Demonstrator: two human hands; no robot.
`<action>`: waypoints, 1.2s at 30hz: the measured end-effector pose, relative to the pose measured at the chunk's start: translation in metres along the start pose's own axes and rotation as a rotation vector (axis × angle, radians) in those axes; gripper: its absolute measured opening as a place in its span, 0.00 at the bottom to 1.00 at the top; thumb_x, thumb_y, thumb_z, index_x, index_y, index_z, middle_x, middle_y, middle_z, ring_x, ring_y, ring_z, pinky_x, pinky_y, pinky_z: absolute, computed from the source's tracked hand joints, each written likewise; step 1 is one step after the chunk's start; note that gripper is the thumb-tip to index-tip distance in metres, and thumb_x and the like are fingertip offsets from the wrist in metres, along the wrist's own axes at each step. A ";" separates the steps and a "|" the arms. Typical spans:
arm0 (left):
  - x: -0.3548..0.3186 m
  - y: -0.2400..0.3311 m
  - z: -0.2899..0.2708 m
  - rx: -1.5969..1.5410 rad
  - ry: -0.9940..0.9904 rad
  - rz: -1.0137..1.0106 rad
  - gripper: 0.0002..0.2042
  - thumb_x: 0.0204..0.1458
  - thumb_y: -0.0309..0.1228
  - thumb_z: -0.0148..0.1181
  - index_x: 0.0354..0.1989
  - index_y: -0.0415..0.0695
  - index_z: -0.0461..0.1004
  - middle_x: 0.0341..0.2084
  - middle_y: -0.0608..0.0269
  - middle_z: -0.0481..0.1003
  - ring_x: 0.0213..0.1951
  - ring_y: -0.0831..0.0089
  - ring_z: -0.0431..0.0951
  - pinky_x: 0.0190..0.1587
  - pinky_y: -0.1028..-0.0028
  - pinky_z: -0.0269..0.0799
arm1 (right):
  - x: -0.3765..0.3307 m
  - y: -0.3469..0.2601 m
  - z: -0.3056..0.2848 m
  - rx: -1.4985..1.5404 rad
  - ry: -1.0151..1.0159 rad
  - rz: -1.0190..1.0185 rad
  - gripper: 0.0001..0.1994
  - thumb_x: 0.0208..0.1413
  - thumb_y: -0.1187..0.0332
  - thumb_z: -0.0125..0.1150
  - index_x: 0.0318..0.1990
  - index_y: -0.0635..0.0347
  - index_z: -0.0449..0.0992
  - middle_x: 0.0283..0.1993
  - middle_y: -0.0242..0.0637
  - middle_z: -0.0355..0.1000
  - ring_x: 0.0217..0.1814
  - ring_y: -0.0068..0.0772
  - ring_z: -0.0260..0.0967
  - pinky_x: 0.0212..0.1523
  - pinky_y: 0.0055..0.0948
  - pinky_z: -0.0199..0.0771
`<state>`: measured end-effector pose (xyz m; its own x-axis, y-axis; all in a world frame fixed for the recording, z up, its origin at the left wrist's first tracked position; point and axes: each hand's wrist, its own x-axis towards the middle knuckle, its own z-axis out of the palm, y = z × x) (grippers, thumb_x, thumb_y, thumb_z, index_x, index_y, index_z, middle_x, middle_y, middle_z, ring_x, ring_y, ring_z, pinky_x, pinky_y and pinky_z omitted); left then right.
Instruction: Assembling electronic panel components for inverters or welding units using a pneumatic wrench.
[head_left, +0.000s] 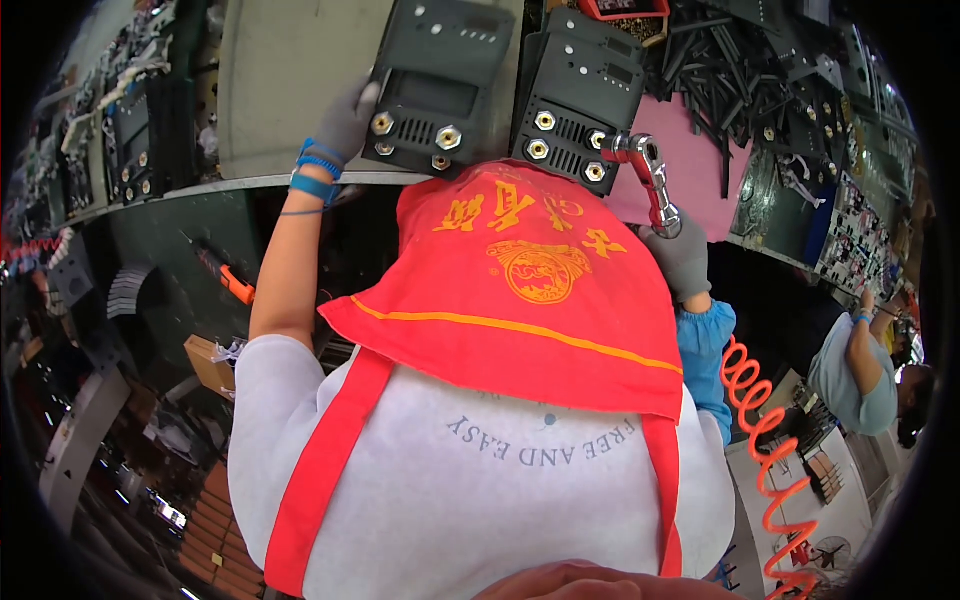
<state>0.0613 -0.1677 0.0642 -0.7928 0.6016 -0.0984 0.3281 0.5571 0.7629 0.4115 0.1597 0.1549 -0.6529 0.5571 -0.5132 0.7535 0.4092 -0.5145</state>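
My left hand, in a grey glove with blue bands at the wrist, is closed at the left edge of a black metal panel. That panel is tilted and carries several brass-centred hex-nut fittings. To its right, a second similar black panel lies on the bench. My right hand, also gloved in grey, grips a red and silver ratchet wrench. The wrench's head reaches the upper right fitting of the second panel. The fingers' undersides are hidden.
A pink sheet and a heap of black strips lie to the right, below a red tray. An orange coiled hose hangs at my right. An orange-handled tool is at lower left. Another person works at far right.
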 end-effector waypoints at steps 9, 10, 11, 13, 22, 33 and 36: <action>-0.010 0.056 -0.005 0.696 -0.290 -0.387 0.18 0.60 0.40 0.45 0.55 0.46 0.68 0.39 0.51 0.76 0.41 0.50 0.76 0.41 0.57 0.71 | -0.012 0.020 0.015 -0.142 0.000 0.084 0.16 0.42 0.58 0.63 0.34 0.59 0.73 0.30 0.47 0.74 0.34 0.50 0.72 0.34 0.40 0.69; -0.006 0.065 -0.002 0.759 -0.151 -0.163 0.18 0.59 0.40 0.46 0.54 0.47 0.68 0.38 0.51 0.76 0.39 0.50 0.76 0.39 0.57 0.72 | -0.014 0.018 0.014 -0.195 0.000 0.098 0.16 0.43 0.57 0.62 0.34 0.58 0.73 0.31 0.47 0.74 0.36 0.52 0.72 0.35 0.41 0.70; -0.004 0.073 0.005 0.810 -0.014 0.060 0.17 0.59 0.41 0.46 0.54 0.49 0.68 0.36 0.52 0.75 0.38 0.50 0.76 0.37 0.56 0.72 | -0.017 0.016 0.013 -0.193 0.004 0.107 0.16 0.43 0.57 0.62 0.34 0.58 0.73 0.31 0.47 0.74 0.36 0.52 0.72 0.35 0.41 0.70; 0.004 0.089 0.046 0.498 0.116 0.167 0.20 0.58 0.44 0.48 0.57 0.51 0.66 0.30 0.52 0.74 0.33 0.53 0.76 0.34 0.60 0.72 | -0.017 0.012 0.013 -0.281 0.005 0.106 0.16 0.44 0.56 0.60 0.36 0.57 0.72 0.31 0.47 0.74 0.36 0.53 0.71 0.35 0.43 0.70; 0.017 0.108 0.168 0.316 -0.350 -0.156 0.27 0.61 0.43 0.39 0.67 0.47 0.48 0.26 0.40 0.75 0.31 0.44 0.76 0.36 0.52 0.70 | -0.002 -0.011 0.014 -0.438 -0.084 0.124 0.15 0.47 0.57 0.57 0.39 0.54 0.73 0.34 0.47 0.74 0.38 0.52 0.72 0.37 0.45 0.71; 0.008 0.119 0.163 0.242 -0.215 -0.185 0.24 0.61 0.45 0.39 0.63 0.48 0.58 0.26 0.43 0.76 0.30 0.45 0.76 0.35 0.52 0.71 | 0.006 -0.001 0.019 -0.413 -0.156 0.247 0.15 0.46 0.57 0.58 0.37 0.57 0.71 0.34 0.48 0.74 0.39 0.53 0.72 0.38 0.44 0.70; 0.009 0.116 0.166 0.241 -0.233 -0.220 0.24 0.61 0.45 0.39 0.62 0.47 0.59 0.26 0.43 0.76 0.31 0.45 0.77 0.35 0.52 0.71 | 0.007 -0.002 0.018 -0.417 -0.144 0.236 0.16 0.45 0.56 0.60 0.36 0.57 0.71 0.34 0.49 0.74 0.39 0.54 0.71 0.38 0.44 0.70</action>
<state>0.1771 -0.0024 0.0458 -0.7291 0.5512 -0.4058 0.2964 0.7887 0.5387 0.4047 0.1498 0.1400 -0.4426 0.5757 -0.6875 0.8291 0.5548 -0.0691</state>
